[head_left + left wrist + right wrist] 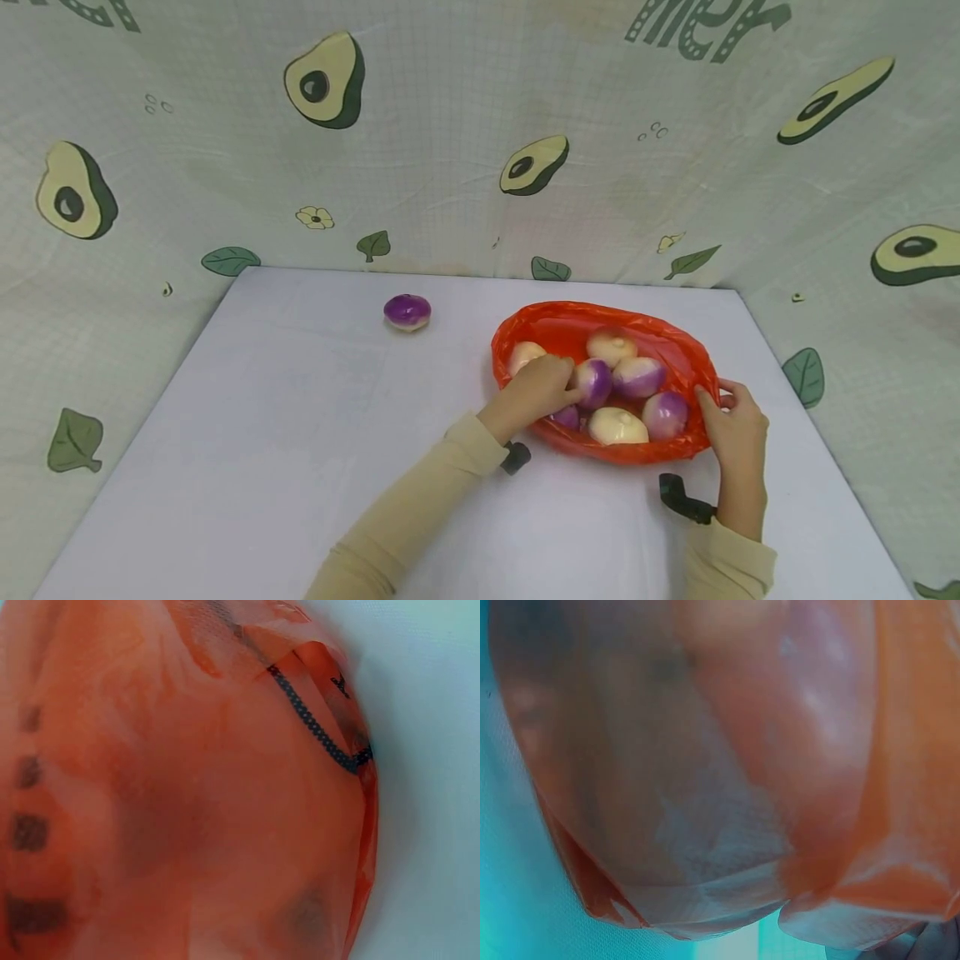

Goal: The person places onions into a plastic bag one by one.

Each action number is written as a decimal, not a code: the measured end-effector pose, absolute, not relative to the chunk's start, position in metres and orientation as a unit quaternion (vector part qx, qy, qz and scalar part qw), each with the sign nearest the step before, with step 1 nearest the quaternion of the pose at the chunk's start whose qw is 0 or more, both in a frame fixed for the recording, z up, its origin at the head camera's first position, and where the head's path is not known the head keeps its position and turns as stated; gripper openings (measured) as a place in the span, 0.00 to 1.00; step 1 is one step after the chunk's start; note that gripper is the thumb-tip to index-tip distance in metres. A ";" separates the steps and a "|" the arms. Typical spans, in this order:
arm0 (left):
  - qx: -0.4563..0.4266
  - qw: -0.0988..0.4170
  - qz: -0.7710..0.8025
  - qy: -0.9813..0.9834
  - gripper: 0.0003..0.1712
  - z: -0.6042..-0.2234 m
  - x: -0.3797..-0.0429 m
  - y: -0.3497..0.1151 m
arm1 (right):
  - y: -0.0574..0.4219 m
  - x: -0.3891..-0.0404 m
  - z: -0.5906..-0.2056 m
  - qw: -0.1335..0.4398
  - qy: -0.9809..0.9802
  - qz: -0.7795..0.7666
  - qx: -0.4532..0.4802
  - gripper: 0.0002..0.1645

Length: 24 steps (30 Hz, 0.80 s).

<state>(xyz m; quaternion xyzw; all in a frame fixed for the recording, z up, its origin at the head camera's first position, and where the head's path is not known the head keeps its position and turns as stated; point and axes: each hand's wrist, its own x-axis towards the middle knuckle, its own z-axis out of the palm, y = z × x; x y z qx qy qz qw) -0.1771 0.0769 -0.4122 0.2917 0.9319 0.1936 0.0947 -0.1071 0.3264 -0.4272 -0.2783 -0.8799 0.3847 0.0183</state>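
A red plastic bag (573,450) lies wide open on the right of the table, its rim spread round several purple-and-white turnips (664,415). My left hand (534,390) reaches over the bag's left rim, fingers and thumb gripping a turnip (596,383) near the middle. On the right side, my right hand (737,425) pinches the rim, thumb inside and fingers outside. Red film (225,787) fills most of the left wrist view and hides that hand. In the right wrist view, the bag's wall (705,787) covers the turnips, with dim fingertips (930,946) at the bottom right.
One more turnip (407,312) sits alone towards the back of the white table (300,433). Behind the table hangs a pale cloth (435,108) printed with avocados and leaves. A dark wrist-camera mount (684,500) projects from the right wrist.
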 end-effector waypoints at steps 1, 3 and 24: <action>0.293 0.091 0.197 0.931 0.13 -0.411 -0.177 0.076 | 0.326 -0.107 -0.427 0.019 -0.880 0.384 -0.278 0.41; 0.296 0.082 0.203 0.930 0.12 -0.408 -0.176 0.073 | 0.327 -0.107 -0.428 0.020 -0.881 0.383 -0.277 0.41; 0.263 -0.010 0.299 0.917 0.16 -0.369 -0.164 0.011 | 0.326 -0.106 -0.428 0.025 -0.884 0.382 -0.270 0.41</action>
